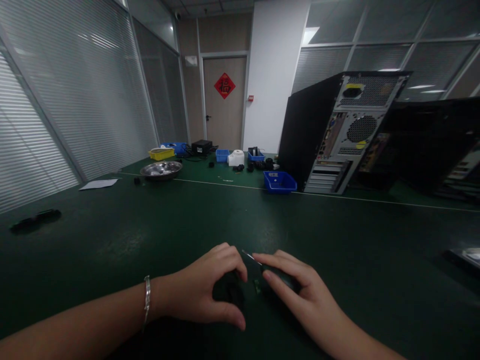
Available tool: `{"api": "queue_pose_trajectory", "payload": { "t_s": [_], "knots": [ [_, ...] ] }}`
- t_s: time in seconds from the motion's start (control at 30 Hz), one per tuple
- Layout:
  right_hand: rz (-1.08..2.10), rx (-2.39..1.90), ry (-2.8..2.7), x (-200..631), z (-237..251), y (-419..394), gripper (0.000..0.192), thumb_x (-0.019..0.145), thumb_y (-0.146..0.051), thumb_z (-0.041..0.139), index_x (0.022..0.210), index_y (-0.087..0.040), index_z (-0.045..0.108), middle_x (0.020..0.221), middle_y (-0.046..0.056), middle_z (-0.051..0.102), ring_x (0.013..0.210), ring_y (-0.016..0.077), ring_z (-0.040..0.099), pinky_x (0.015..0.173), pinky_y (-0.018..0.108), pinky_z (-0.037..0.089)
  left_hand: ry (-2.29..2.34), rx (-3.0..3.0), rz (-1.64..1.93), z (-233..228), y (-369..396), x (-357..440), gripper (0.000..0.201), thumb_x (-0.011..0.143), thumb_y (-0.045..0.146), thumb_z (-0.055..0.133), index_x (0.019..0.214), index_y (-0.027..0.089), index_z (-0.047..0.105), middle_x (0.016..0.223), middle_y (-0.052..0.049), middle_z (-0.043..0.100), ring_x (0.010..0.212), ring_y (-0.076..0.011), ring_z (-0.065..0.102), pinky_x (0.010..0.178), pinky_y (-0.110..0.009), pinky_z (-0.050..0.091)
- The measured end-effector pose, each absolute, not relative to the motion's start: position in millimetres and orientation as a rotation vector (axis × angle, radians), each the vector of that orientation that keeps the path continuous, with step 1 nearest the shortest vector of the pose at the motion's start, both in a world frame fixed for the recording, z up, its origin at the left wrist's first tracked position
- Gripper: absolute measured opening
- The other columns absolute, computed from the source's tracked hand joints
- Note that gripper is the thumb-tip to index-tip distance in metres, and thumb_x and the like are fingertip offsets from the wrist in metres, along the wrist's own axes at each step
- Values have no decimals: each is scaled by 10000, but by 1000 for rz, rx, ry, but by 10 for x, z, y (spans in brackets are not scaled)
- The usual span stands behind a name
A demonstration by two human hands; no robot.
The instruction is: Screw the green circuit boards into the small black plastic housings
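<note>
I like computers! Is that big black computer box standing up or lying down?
Standing up. The tall black metal computer case rests upright on the green table, its back panel facing us.

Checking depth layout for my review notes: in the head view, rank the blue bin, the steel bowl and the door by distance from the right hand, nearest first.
From the right hand:
1. Blue bin, on the green table beside the computer tower, ahead and slightly left.
2. Steel bowl, farther back on the table's left side.
3. Door, in the back wall beyond the table's far end.

Dim, ceiling panels glare, edges warped, foreground murky.
</note>
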State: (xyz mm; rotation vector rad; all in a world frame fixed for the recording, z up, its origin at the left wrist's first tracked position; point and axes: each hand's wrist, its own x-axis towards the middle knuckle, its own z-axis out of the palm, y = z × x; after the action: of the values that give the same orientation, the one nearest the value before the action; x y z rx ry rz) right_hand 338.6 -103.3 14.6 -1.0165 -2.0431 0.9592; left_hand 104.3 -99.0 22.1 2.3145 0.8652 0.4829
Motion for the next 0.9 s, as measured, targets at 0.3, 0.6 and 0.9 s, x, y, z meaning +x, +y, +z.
{"api": "queue_pose_trajectory", "payload": {
  "t_s": [0.3,0.6,0.9],
  "knots": [
    [963,-1086,-2016,3395,122,-1030,295,922,-284,566,1200,-212,634,1063,68,670,1046,234,598,895,343,469,832,2416,411,206,-990,1050,398,723,434,756,996,198,589,1007,-53,569,926,-217,480,819,-328,398],
    [890,-1081,-2085,3369,55,-1025,56,885,-158,564,852,-188,597,811,11,597,750,180,590,673,281,471,889,2352,438,231,-1001,1036,528,703,440,765,1115,212,526,1094,-69,529,972,-235,468,825,-345,411],
    [842,-1046,-2199,3365,76,-1041,199,787,-48,635,900,-212,625,936,17,629,857,195,612,753,295,462,1022,2409,370,254,-1011,1075,407,742,483,707,998,196,571,988,-61,545,891,-238,471,824,-379,401]
  ]
}}
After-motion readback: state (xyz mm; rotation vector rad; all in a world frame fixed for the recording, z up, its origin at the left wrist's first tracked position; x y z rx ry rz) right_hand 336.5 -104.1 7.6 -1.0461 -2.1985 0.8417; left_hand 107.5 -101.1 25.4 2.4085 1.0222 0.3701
